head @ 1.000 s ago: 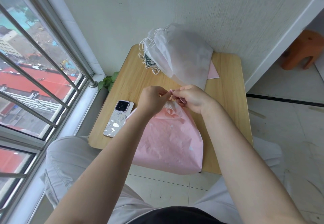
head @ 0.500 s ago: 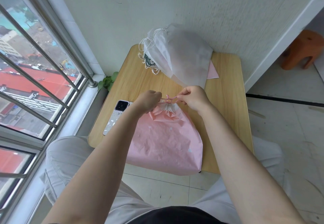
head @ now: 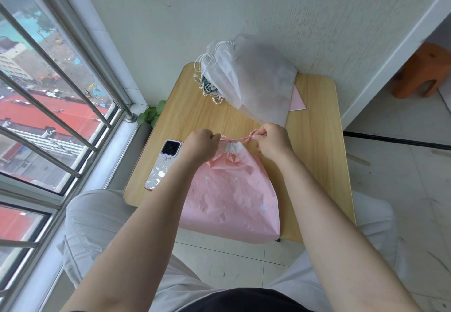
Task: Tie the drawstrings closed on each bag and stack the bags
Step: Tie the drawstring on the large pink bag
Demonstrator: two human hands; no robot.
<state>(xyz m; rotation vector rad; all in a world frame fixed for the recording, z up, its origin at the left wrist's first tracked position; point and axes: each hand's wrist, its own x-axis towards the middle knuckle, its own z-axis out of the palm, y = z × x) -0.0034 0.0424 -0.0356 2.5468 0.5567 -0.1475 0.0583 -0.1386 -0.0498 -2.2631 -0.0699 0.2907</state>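
I see the pink bag point(head: 231, 194) lying flat on the small wooden table point(head: 314, 145), its gathered mouth pointing away from me and its bottom edge hanging just over the table's near edge. My left hand point(head: 200, 147) is curled into a fist round one end of the pink drawstring point(head: 238, 139), and my right hand point(head: 272, 141) pinches the other end between thumb and fingers; the cord runs taut between the two hands just above the puckered mouth. The stack of white bags point(head: 253, 77) sits at the far end of the table against the wall point(head: 244, 6), its cords spilling toward the left far corner, with a pink corner of something showing from beneath its right side. A phone point(head: 163, 165) lies face down near the left edge, just beside my left wrist. I find bare wood to the right of the pink bag, running to the right edge, and a narrow strip between my hands and the white stack. The window point(head: 48, 106) bars close off the left side.
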